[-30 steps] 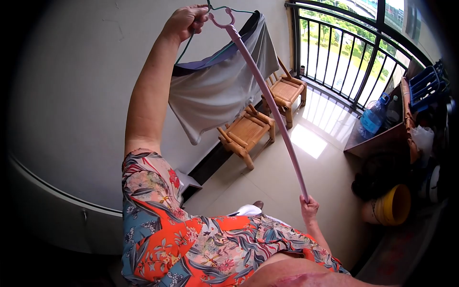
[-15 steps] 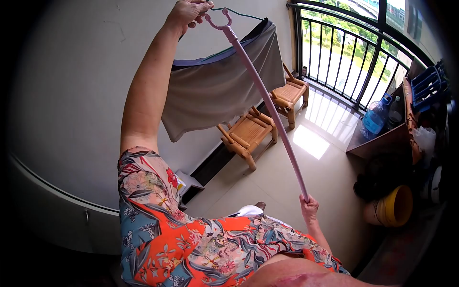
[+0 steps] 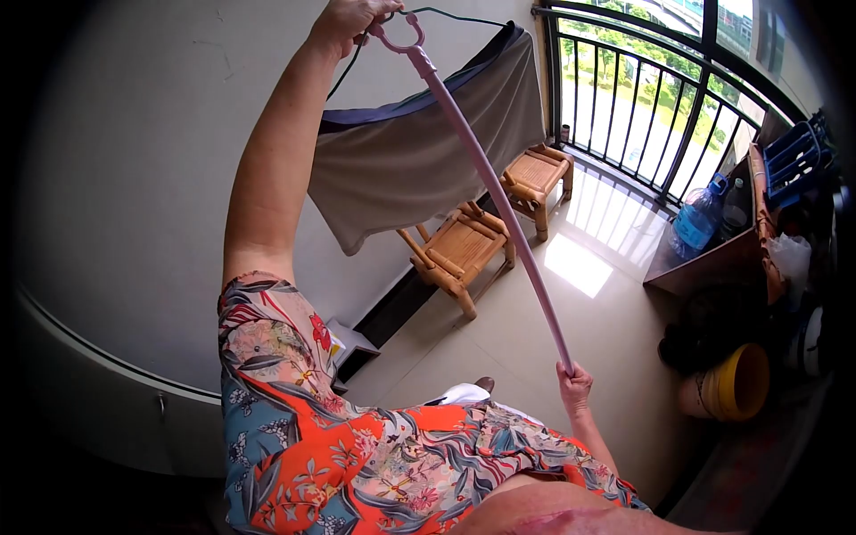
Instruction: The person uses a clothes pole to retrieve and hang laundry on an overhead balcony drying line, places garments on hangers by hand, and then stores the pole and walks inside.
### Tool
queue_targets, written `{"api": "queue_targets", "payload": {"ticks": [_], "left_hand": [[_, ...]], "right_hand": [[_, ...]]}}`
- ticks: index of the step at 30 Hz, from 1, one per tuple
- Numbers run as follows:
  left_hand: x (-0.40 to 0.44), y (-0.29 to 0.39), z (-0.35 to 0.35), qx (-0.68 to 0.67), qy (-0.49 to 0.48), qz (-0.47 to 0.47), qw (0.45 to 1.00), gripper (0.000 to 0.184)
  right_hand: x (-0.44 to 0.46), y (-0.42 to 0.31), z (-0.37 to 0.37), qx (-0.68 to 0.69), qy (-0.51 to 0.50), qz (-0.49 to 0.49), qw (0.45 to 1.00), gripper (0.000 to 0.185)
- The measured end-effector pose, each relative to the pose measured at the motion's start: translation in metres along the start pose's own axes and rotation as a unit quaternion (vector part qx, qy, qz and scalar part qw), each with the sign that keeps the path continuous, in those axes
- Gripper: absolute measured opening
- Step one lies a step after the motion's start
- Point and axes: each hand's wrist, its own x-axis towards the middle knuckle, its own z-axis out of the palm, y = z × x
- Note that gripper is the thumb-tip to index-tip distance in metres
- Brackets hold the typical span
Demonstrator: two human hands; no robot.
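Observation:
My left hand (image 3: 349, 25) is raised at the top of the view, its fingers closed on the top of a dark green wire clothes hanger (image 3: 456, 16). A grey-brown garment (image 3: 392, 169) with a dark blue edge hangs from this hanger, in front of the wall. Right beside my left fingers is the two-pronged fork of a pink clothes pole (image 3: 486, 169); whether they touch the fork, I cannot tell. The pole slants down to the right in front of the garment. My right hand (image 3: 575, 383) is wrapped round its lower end.
Two low bamboo stools (image 3: 464, 245) stand beyond the garment along the wall. At the back is a black balcony railing (image 3: 642, 98). To the right are a large water bottle (image 3: 695, 218), a yellow bucket (image 3: 742, 383) and a blue plastic rack (image 3: 798, 165).
The garment has swung a little up and to the right. The pole's fork has shifted slightly left, and more of the hanger's left side shows. My right hand has barely moved.

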Motion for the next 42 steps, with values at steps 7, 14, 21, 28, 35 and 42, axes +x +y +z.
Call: {"api": "queue_targets", "payload": {"ticks": [7,14,21,28,35,42], "left_hand": [[-0.002,0.007,-0.001,-0.013,-0.012,-0.013,1.000,0.017],[-0.010,0.034,0.004,-0.032,0.009,-0.051,0.998,0.016],[-0.004,0.031,0.005,0.000,0.008,-0.025,1.000,0.017],[0.010,0.026,0.005,0.325,0.326,0.383,0.801,0.022],[-0.183,0.021,0.111,-0.041,-0.018,0.048,0.998,0.025],[-0.252,-0.011,0.210,-0.352,-0.195,-0.114,0.908,0.028]], "right_hand": [[0.006,-0.010,0.004,0.013,-0.001,0.022,1.000,0.037],[0.003,-0.014,0.012,0.051,-0.011,0.000,0.999,0.035],[0.008,-0.017,0.018,0.037,0.003,0.001,0.999,0.038],[0.024,-0.063,0.017,0.089,-0.017,0.008,0.996,0.038],[0.050,-0.097,0.015,0.113,-0.033,-0.006,0.993,0.034],[0.052,-0.134,0.013,0.134,-0.066,-0.047,0.988,0.024]]}}
